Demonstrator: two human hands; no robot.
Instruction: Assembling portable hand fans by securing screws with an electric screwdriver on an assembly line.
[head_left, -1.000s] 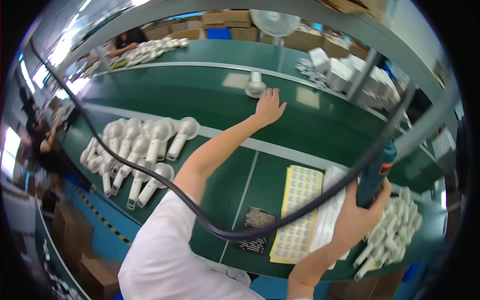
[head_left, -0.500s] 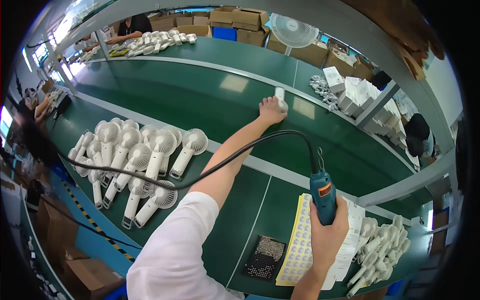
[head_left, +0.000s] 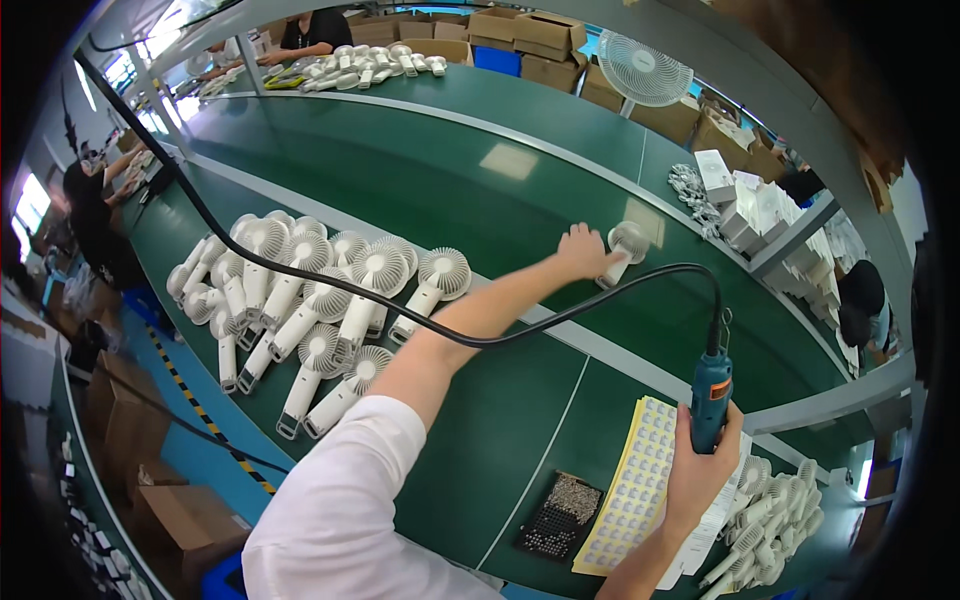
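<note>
My left hand (head_left: 583,252) reaches far over the green conveyor belt, fingers apart and slightly bent. Just to its right lies a white handheld fan (head_left: 629,240), round head away from me and handle toward me. The thumb is close to the handle; whether it touches I cannot tell. My right hand (head_left: 712,450) is wrapped round a teal electric screwdriver (head_left: 711,395), held upright with its black cord at the top. Below my left arm sits a heap of white handheld fans (head_left: 325,295). A black tray of small screws (head_left: 562,515) and a yellow-edged sticker sheet (head_left: 632,485) lie near my right forearm.
The screwdriver's black cord (head_left: 480,342) loops across my left forearm. More fans (head_left: 770,520) are piled at the right. White boxes (head_left: 750,215) stand beyond the belt, below a metal frame post (head_left: 795,235). Other people (head_left: 310,35) work at the far left.
My left hand, which covered part of a fan on the belt, is now beside a fan with its fingers apart. The whole view has shifted; my right hand still grips the screwdriver.
</note>
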